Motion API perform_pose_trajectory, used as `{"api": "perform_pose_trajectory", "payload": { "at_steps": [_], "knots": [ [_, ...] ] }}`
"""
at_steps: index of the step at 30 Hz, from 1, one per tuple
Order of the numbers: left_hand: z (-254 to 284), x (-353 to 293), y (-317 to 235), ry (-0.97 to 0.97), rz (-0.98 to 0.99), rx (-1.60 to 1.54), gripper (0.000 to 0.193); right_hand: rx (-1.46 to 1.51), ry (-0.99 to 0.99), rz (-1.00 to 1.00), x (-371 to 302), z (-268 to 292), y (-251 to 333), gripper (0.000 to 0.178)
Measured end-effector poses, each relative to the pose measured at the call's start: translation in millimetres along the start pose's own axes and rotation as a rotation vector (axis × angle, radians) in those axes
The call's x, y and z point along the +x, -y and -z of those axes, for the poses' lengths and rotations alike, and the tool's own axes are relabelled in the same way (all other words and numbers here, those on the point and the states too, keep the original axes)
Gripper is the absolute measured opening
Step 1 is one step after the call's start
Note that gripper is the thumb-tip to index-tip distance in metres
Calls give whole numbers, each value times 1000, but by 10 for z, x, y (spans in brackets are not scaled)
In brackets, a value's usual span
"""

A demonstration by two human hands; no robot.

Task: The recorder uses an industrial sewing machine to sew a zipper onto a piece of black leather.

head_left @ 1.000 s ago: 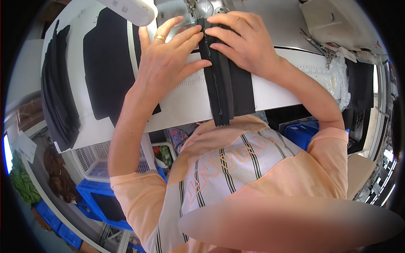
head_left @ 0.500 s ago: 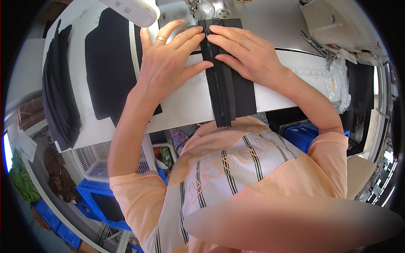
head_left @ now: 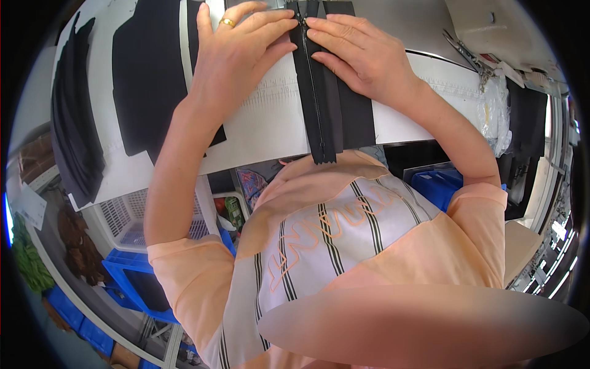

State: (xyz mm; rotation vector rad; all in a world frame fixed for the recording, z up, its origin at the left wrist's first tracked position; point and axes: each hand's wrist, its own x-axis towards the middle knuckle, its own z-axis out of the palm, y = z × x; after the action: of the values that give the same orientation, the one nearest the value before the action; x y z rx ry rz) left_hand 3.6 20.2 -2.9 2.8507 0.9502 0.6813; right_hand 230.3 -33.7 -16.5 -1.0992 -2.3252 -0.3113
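Observation:
A long black zipper [head_left: 314, 92] runs from the top of the view toward me, its lower end hanging past the table's front edge. Beneath its right side lies a black fabric piece [head_left: 359, 114]. My left hand [head_left: 227, 67], a ring on one finger, rests with spread fingers, the fingertips touching the zipper's left tape near its far end. From the other side my right hand [head_left: 378, 61] lies with fingers extended over the zipper and fabric, thumb apart. Neither hand is closed around anything. The zipper's far end is cut off by the view's top.
On the white table [head_left: 264, 135] with ruler markings, black fabric panels [head_left: 147, 80] and a dark folded stack [head_left: 77, 117] lie left. Scissors [head_left: 461, 49] and clear plastic bags [head_left: 493, 114] sit right. A white basket [head_left: 126, 215] and blue crates [head_left: 138, 283] stand below the left side.
The whole scene sits higher in the picture, so the sewing machine's needle area has left the view. Both hands stay on the zipper, their fingers in nearly the same pose.

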Motion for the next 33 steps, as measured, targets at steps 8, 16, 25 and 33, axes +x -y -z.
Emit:
{"api": "perform_pose_trajectory", "payload": {
  "at_steps": [8,16,25,33],
  "knots": [
    [28,64,-16,-52,-36,-174,48,94,138,-10,114,186,36,41],
    [86,81,-86,-1,2,-107,54,137,59,33,59,159,-7,49],
    [748,-738,-354,110,207,62,57,94,64,-17,-31,81,-24,38],
    [757,-1263,-169,104,274,91,44,121,112,-49,-21,94,23,42]
  ]
}}
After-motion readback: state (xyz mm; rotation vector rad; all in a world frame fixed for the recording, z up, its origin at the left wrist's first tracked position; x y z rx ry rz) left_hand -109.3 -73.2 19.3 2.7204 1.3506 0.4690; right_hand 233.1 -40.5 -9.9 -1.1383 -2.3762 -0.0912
